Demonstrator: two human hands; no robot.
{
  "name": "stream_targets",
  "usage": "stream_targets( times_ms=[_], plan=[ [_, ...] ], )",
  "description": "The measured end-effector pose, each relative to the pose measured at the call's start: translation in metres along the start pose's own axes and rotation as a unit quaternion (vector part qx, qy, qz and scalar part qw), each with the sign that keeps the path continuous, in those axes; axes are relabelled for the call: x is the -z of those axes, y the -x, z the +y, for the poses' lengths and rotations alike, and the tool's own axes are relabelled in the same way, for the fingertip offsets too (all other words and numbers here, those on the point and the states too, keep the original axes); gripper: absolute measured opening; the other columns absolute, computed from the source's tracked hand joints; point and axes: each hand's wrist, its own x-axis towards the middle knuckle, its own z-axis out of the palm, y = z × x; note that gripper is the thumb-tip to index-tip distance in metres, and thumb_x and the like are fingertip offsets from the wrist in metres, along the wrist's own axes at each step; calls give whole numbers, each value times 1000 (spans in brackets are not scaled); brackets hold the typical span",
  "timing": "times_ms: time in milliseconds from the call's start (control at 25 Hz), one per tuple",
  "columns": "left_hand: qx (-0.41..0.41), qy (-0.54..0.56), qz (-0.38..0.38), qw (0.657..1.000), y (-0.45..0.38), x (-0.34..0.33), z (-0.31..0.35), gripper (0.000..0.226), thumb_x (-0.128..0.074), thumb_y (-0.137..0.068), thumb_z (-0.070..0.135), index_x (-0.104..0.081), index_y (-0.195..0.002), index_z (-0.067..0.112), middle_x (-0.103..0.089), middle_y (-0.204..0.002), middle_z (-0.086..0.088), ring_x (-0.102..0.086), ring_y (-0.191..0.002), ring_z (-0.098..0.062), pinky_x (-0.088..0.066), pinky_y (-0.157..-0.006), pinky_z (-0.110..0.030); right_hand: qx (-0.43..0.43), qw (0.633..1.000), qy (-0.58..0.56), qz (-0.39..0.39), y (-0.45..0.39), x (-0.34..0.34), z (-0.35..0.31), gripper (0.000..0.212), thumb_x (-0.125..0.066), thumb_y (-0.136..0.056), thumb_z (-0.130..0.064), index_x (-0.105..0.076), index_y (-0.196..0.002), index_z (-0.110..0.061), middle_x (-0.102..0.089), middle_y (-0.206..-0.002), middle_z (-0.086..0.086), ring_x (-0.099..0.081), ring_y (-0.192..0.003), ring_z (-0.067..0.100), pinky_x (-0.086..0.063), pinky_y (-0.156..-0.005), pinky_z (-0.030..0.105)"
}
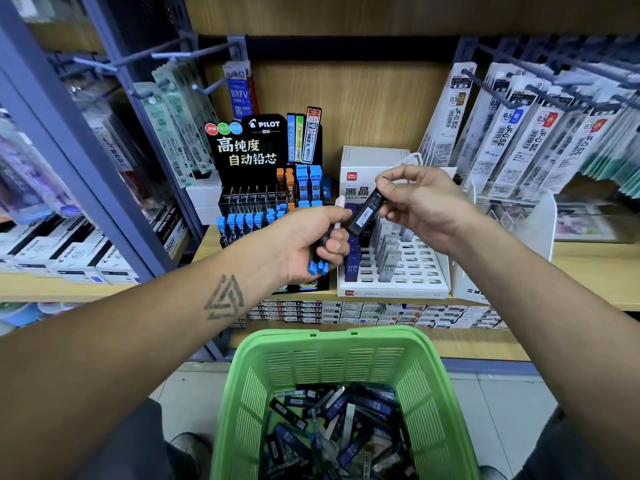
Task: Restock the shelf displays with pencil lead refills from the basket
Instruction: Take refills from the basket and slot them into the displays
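Note:
My left hand (310,239) grips a bundle of lead refill cases (318,266) with blue caps at the bottom and one pink cap at the top, in front of the black Pilot display (263,174). My right hand (422,202) pinches a single black refill case (365,213) by its upper end, tilted, above the white slotted display tray (415,268). That tray holds a few dark blue and grey HB cases upright. The green basket (346,348) sits below, near my knees, with several loose refill cases (332,431) inside.
Hanging pen refill packs fill pegs at the right (540,129) and left (173,119). A clear acrylic stand (516,209) is right of the tray. White Pilot boxes (79,258) line the left shelf. Stacked small boxes (363,313) sit under the shelf edge.

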Motion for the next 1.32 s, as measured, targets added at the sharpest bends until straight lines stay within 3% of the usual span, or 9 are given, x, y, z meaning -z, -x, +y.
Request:
stream_targets(
  times_ms=[240, 360, 480, 600, 640, 800, 880, 1080, 1320],
  plan=[
    [-64, -56, 12, 996, -2, 4, 1, 16, -58, -98, 10, -47, -87, 11, -35, -55, -1, -31, -34, -7, -20, -30, -13, 73, 996, 54, 9, -4, 3, 7, 18, -63, -93, 3, -62, -112, 3, -67, -70, 12, -66, -56, 16, -56, -58, 21],
    [-109, -71, 33, 991, -4, 7, 3, 23, -56, -99, 7, -43, -80, 10, -36, -55, -3, -32, -34, -8, -20, -32, -13, 135, 974, 181, 7, -3, 9, 8, 39, -62, -91, 9, -65, -125, -9, -67, -112, 7, -70, -80, 16, -58, -78, 25],
    [-99, -56, 32, 993, -3, 7, 4, 22, -55, -99, 7, -45, -80, 10, -37, -55, -3, -32, -35, -8, -21, -31, -13, 306, 837, 452, -30, 1, 12, 10, 44, -79, -82, -7, -70, -120, -26, -55, -129, -8, -59, -100, 14, -50, -85, 26],
    [-86, -35, 6, 996, 3, 2, 5, 13, -53, -101, 10, -52, -88, 8, -36, -56, -1, -31, -35, -7, -20, -31, -13, 426, 723, 541, -61, -2, 7, 20, 25, -76, -85, -16, -74, -109, -21, -65, -109, -6, -56, -95, 21, -51, -80, 43],
    [-84, -26, 0, 996, 4, 1, 7, 11, -53, -101, 12, -55, -93, 6, -35, -57, 0, -31, -36, -6, -20, -31, -13, 438, 727, 527, -46, -3, 5, 21, 20, -74, -86, -14, -74, -106, -17, -67, -100, -5, -57, -90, 21, -51, -77, 44],
    [-85, -15, 31, 996, 3, 8, 12, 17, -52, -102, 15, -59, -105, 0, -36, -55, 2, -33, -36, -5, -23, -31, -14, 222, 925, 307, 37, -4, 6, 6, 38, -78, -84, -8, -61, -116, -21, -70, -72, -6, -64, -70, 8, -53, -75, 23],
    [-75, -22, 41, 996, 1, 9, 11, 16, -53, -101, 13, -57, -108, -1, -36, -53, 2, -33, -36, -5, -23, -31, -14, 159, 965, 210, 7, -4, 9, 2, 43, -76, -85, -4, -56, -119, -20, -71, -68, 1, -65, -65, 11, -51, -69, 21],
    [-66, -47, 23, 997, -3, 3, 4, 11, -58, -98, 9, -57, -107, 2, -37, -54, 0, -33, -36, -6, -23, -30, -15, 136, 984, 108, -38, -4, 2, 3, 32, -64, -93, 1, -61, -121, -13, -71, -73, 5, -65, -69, 18, -54, -68, 30],
    [-115, 2, 26, 993, -7, 3, 13, 8, -56, -100, 11, -54, -97, 5, -36, -53, 1, -34, -36, -6, -22, -32, -13, 90, 958, 243, -122, -1, 3, 5, 31, -65, -95, -7, -54, -124, -15, -60, -81, 10, -51, -63, 19, -42, -59, 32]
  ],
)
